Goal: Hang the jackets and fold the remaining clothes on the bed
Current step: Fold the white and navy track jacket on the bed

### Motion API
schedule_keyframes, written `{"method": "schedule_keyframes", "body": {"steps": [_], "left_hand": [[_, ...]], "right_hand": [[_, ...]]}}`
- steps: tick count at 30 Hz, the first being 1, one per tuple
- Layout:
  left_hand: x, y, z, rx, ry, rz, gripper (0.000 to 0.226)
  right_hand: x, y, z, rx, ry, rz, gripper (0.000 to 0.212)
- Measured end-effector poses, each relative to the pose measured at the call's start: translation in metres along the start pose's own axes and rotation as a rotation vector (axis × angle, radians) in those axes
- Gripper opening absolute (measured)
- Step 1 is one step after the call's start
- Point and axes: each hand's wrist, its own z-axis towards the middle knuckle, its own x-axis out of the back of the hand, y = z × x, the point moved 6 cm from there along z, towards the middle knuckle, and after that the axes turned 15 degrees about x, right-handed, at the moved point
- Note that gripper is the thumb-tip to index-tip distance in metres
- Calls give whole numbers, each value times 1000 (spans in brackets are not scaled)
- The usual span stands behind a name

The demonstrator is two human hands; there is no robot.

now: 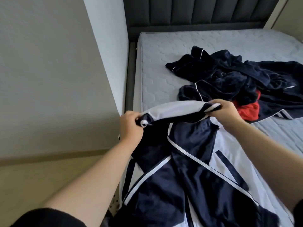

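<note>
Step in hand, as we read it: the first jacket is picked up and being squared off for hanging. Folding is not started.

- Left hand [131, 126]: at the near left edge of the bed [164, 54], fingers curled tight round a bunched navy-and-white end of the jacket [188, 161]. Forearm runs up from the lower left, wrist about straight, back of the hand towards us.
- Jacket: a white band is stretched between both hands. The navy body with white piping drapes down from it over the bed's near left corner towards us. We can't tell if the band is the shoulder line or a sleeve.
- Right hand [226, 112]: clamped on the other end of the band, knuckles up, forearm coming in from the lower right. The hands are well apart, with the cloth taut between them.
- Pile of dark clothes [229, 74]: mid-bed towards the right edge, unsorted, a red garment [247, 110] poking out at its near side just beyond the right hand.

Next move, our call: find the collar and shoulders, then get a hanger in. No hanger or rail is in view, so we'd have to carry the jacket off the bed. The cloth looks slick, so we'd keep both grips on until it's seated. After that, the pile needs sorting into jackets and things to fold.
</note>
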Motion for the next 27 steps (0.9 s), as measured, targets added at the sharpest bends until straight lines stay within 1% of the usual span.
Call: {"method": "schedule_keyframes", "body": {"steps": [1,2,3,4,5,6,7,8,9,11,12,14,17,19,21,22,24,25,26,27], "left_hand": [[-3,-8,-14,-4,-14,47,10],[-9,-19,-26,27,-70,95,17],[-14,-30,-36,88,-140,132,24],[-16,-42,-42,173,-177,135,32],[-15,-52,-43,284,-170,90,37],[-11,-60,-43,412,-127,3,39],[-10,-67,-43,541,-95,-94,37],[-12,-71,-47,651,-106,-185,32],[-17,-74,-52,731,-153,-278,24],[-32,-73,-61,839,-254,-465,12],[-37,-72,-65,885,-275,-530,15],[-43,-72,-69,966,-286,-592,28],[-45,-77,-68,1053,-297,-668,30],[-40,-82,-65,1053,-279,-708,26],[-36,-88,-60,992,-256,-634,32],[-35,-91,-60,971,-263,-594,35],[-38,-95,-67,983,-333,-585,39],[-40,-97,-70,999,-372,-596,40],[-42,-97,-72,1005,-401,-604,41],[-43,-96,-73,995,-417,-599,41]], "right_hand": [[6,4,-13,43,-9,-130,29],[8,10,-28,72,-31,-219,29],[10,24,-44,48,-61,-255,32],[9,39,-60,-19,-85,-218,39],[8,53,-76,-120,-84,-105,46],[7,65,-90,-233,-48,61,50],[6,75,-101,-348,4,224,49],[6,85,-108,-433,75,371,47],[6,89,-109,-475,110,420,42],[4,85,-104,-456,65,362,25],[0,81,-102,-469,50,377,16],[-7,74,-96,-513,17,384,15],[-8,58,-88,-532,-54,341,10],[-1,53,-86,-518,7,382,15],[9,63,-96,-544,129,397,11],[10,71,-105,-587,146,362,12],[3,83,-127,-680,30,228,15],[-1,84,-133,-687,-15,186,18],[-2,83,-134,-668,0,175,21],[-2,80,-131,-643,62,208,21]]}}
